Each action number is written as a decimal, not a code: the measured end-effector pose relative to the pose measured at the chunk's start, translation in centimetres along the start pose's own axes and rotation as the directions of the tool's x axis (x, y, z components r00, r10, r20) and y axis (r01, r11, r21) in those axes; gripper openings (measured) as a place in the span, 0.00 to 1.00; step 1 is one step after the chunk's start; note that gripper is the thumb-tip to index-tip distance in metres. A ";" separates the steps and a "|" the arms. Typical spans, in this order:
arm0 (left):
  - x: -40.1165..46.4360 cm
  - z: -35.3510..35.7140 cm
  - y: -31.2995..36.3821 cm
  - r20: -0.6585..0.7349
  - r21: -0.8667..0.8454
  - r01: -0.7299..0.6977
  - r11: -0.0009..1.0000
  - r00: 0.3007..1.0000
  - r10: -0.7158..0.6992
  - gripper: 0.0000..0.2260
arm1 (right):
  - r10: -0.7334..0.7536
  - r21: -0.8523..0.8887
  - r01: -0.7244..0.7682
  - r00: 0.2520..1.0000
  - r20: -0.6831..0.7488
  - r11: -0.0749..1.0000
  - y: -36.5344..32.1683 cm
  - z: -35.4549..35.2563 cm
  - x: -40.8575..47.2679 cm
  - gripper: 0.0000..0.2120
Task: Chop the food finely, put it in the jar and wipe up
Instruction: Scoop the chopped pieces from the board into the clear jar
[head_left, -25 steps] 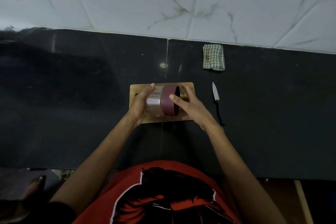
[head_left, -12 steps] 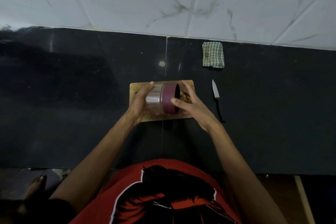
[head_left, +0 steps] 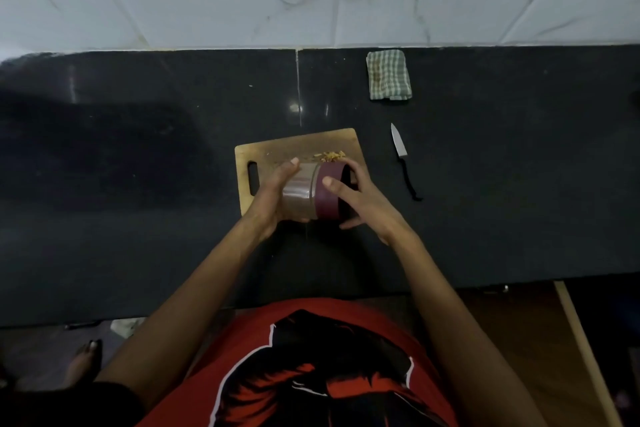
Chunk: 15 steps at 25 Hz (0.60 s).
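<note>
A clear jar (head_left: 300, 197) with a maroon band (head_left: 329, 199) at its mouth lies on its side over the front of the wooden chopping board (head_left: 277, 151), mouth to the right. My left hand (head_left: 272, 192) grips the jar's body. My right hand (head_left: 369, 203) cups the mouth, thumb on the maroon band, fingers curled behind and under it. A small heap of finely chopped yellowish food (head_left: 330, 156) lies on the board just behind the jar. What is inside the jar is hard to make out.
A small knife (head_left: 400, 149) with a black handle lies on the black counter (head_left: 502, 184) right of the board. A folded green checked cloth (head_left: 388, 74) sits near the white tiled wall. My bare foot (head_left: 85, 359) shows on the floor at lower left.
The jar and both hands have shifted towards the board's front edge. My right hand has closed around the mouth, and the chopped food now shows behind the jar.
</note>
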<state>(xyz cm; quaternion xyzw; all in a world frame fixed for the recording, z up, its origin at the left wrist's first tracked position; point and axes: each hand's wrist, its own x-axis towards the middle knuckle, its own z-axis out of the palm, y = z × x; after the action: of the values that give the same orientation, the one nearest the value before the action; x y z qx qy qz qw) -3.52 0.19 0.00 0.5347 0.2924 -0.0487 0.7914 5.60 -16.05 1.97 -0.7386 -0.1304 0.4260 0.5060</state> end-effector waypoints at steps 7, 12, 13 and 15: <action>0.2 0.8 0.2 0.033 0.038 0.028 0.999 0.999 -0.030 0.25 | -0.257 -0.167 0.240 0.962 -0.089 0.956 1.2 -2.5 -3.2 0.39; 0.9 0.7 -0.2 0.041 0.034 0.026 0.999 0.999 -0.027 0.29 | -0.147 -0.362 0.010 0.924 -0.352 0.932 3.6 -5.1 -4.6 0.44; 0.9 0.8 -0.3 0.036 0.033 0.027 0.999 0.999 -0.028 0.29 | -0.100 -0.434 -0.082 0.919 -0.381 0.897 4.3 -5.5 -4.8 0.45; 0.8 1.0 -0.6 0.031 0.030 0.032 0.999 0.999 -0.033 0.29 | -0.016 -0.572 -0.230 0.920 -0.391 0.788 5.6 -6.2 -5.1 0.46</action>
<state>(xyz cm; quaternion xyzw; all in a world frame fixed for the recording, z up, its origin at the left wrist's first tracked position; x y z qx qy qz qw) -2.71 -0.77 -0.61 0.5406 0.2879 -0.0741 0.7870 5.91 -25.71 0.51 -0.9351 -0.1179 0.2406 0.2321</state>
